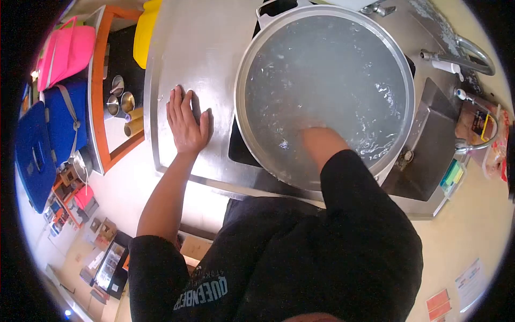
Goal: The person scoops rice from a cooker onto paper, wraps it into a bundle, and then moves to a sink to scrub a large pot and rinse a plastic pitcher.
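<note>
My left hand (186,123) lies flat on the steel counter (209,59), fingers stretched out and holding nothing. To its right stands a large, wide metal pot (240,107) filled with cloudy greyish water (327,75). My right forearm (322,140) reaches down into this water near the pot's front side. The right hand itself is under the surface, so its fingers and anything in them are hidden. Ripples and bright glints spread over the water, mostly on the right side.
Right of the pot is a sink basin (424,145) with curved metal taps (477,59) along its far edge. A plastic bag (483,134) sits beyond them. On the left, an orange-framed shelf (99,107) holds small metal bowls (127,101), near blue (64,118) and pink containers (67,53).
</note>
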`<action>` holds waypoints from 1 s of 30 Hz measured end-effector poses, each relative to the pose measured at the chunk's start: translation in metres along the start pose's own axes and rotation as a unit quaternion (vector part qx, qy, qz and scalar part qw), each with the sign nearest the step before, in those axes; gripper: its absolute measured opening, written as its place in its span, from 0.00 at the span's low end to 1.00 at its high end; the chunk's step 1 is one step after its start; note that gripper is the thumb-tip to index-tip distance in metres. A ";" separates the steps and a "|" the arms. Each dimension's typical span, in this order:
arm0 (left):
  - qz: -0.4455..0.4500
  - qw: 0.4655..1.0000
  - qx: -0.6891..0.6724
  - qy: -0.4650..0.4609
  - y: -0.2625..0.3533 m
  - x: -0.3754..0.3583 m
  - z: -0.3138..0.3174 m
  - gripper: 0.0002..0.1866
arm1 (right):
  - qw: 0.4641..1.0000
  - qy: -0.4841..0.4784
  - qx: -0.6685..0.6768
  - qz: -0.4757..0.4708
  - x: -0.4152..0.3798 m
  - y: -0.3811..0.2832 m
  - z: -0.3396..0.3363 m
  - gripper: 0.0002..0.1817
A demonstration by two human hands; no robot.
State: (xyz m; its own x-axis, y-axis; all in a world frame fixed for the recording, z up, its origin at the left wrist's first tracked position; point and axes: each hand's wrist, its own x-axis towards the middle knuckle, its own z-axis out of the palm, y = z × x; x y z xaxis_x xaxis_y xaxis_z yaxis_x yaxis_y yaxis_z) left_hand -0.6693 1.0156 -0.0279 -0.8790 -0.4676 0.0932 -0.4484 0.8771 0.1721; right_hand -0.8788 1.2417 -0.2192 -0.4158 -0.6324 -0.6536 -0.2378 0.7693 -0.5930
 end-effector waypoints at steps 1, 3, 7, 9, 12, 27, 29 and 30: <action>0.005 1.000 -0.004 0.007 0.000 0.004 0.002 0.33 | 1.000 0.014 -0.021 0.014 0.009 0.012 -0.013 0.33; -0.001 1.000 0.003 -0.002 0.001 0.004 0.001 0.33 | 0.996 0.032 -0.068 0.045 0.014 0.045 -0.038 0.33; 0.002 1.000 0.006 -0.002 -0.001 0.004 0.004 0.33 | 0.977 0.055 -0.155 0.135 0.003 0.123 -0.089 0.33; 0.007 1.000 0.003 0.001 -0.001 0.004 0.003 0.33 | 0.963 0.044 -0.198 0.177 -0.017 0.158 -0.108 0.33; 0.004 1.000 -0.003 0.001 0.000 0.004 0.002 0.33 | 0.943 0.013 -0.254 0.215 -0.052 0.189 -0.123 0.33; -0.015 0.999 -0.025 0.014 0.003 0.005 -0.006 0.32 | 0.959 -0.246 -0.133 -0.046 -0.151 0.012 0.019 0.33; -0.016 1.000 -0.021 0.012 0.002 0.004 -0.006 0.32 | 0.964 -0.240 -0.098 -0.061 -0.144 -0.007 0.019 0.33; -0.017 1.000 -0.021 0.012 0.002 0.004 -0.007 0.32 | 0.965 -0.237 -0.086 -0.067 -0.140 -0.013 0.017 0.33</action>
State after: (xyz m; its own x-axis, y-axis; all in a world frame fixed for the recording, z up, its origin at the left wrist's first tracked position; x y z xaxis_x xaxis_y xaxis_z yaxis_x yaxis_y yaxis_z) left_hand -0.6725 1.0154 -0.0207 -0.8591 -0.4998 0.1099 -0.4701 0.8557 0.2162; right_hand -0.8027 1.3181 -0.1280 0.0678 -0.6666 -0.7423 -0.4204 0.6556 -0.6272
